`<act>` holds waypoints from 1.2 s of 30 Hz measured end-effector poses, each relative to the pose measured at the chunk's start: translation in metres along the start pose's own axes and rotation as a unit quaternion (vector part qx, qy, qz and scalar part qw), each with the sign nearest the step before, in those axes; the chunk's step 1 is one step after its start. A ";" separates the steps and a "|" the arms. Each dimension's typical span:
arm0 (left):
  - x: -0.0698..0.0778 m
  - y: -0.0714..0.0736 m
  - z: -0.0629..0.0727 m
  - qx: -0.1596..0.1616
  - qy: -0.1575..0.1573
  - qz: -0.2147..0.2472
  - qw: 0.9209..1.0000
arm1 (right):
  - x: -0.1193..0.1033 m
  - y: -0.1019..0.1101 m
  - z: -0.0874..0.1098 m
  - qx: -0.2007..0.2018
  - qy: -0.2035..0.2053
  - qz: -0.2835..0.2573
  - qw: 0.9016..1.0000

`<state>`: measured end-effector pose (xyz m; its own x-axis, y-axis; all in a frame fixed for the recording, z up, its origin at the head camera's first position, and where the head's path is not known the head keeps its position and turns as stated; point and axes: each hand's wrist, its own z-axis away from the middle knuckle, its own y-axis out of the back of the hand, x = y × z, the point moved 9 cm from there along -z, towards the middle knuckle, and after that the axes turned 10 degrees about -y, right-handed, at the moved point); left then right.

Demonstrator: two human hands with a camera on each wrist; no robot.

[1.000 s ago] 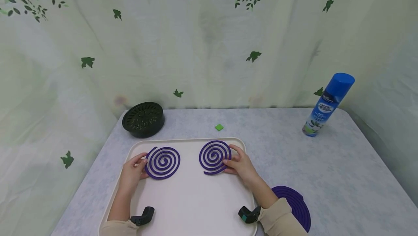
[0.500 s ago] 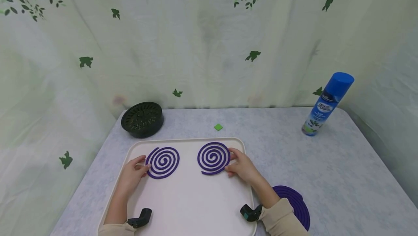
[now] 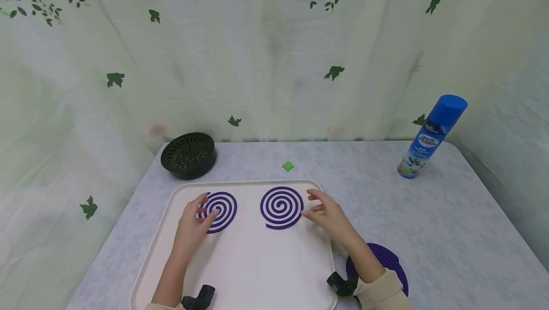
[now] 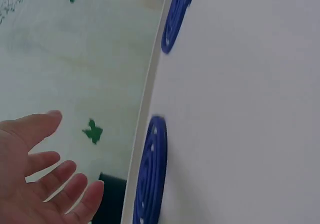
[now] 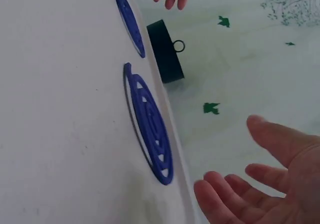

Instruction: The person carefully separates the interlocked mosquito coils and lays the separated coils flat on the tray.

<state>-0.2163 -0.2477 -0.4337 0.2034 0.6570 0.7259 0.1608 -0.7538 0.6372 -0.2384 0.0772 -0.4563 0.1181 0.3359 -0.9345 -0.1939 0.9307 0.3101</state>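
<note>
A: Which step is this?

B: I'd judge the 2 separated coils are being set in place. If either needs straightening, the next move calls for a gentle edge pinch; the thin strands look brittle.

A: What's on the left?

B: A dark round holder (image 3: 188, 156) with a slotted face. Below it, the left hand (image 3: 191, 226) has its fingers spread and empty, before the left coil (image 3: 226, 209).

A: Mid-frame?

B: The right coil (image 3: 280, 207). Both are flat, matt purple spirals on a smooth white tray (image 3: 270, 267). Beside it, the right hand (image 3: 332, 217) bends loosely, gripping nothing.

A: Farther right?

B: Lower right, a tightly wound coil (image 3: 396, 265) on the marbled table (image 3: 454, 224); above, a glossy blue spray can (image 3: 431, 136).
</note>
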 end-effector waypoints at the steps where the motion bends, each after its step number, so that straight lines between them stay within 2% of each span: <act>1: 0.012 -0.004 0.001 0.008 -0.023 0.007 1.000 | -0.007 0.007 0.005 0.005 0.025 0.014 1.000; 3: 0.035 -0.012 0.003 0.014 -0.068 0.012 0.998 | -0.020 0.021 0.019 0.014 0.085 0.051 0.995; 5: 0.059 -0.021 0.008 0.017 -0.118 0.014 0.993 | -0.028 0.034 0.035 0.025 0.139 0.090 0.986; 7: 0.084 -0.030 0.013 0.020 -0.178 0.012 0.984 | -0.031 0.047 0.050 0.039 0.177 0.126 0.975; 10: 0.114 -0.044 0.024 0.015 -0.254 -0.002 0.967 | -0.024 0.063 0.070 0.046 0.187 0.165 0.967; 16: 0.157 -0.078 0.049 -0.021 -0.362 -0.028 0.932 | 0.010 0.086 0.098 0.042 0.139 0.191 0.971; 21: 0.178 -0.110 0.068 -0.069 -0.414 -0.047 0.906 | 0.033 0.097 0.112 0.048 0.107 0.197 0.973; 28: 0.196 -0.145 0.089 -0.117 -0.465 -0.083 0.874 | 0.062 0.102 0.125 0.044 0.057 0.218 0.973; 33: 0.202 -0.163 0.099 -0.135 -0.480 -0.097 0.861 | 0.079 0.103 0.132 0.038 0.042 0.221 0.974; 36: 0.203 -0.176 0.103 -0.153 -0.483 -0.098 0.857 | 0.087 0.102 0.133 0.031 0.027 0.219 0.975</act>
<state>-0.1039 0.0170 -0.4249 0.9293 0.3423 0.1385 0.0524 -0.4935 0.8682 -0.1184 0.2210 -0.4826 -0.0142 0.6967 -0.7172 -0.1554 0.7070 0.6899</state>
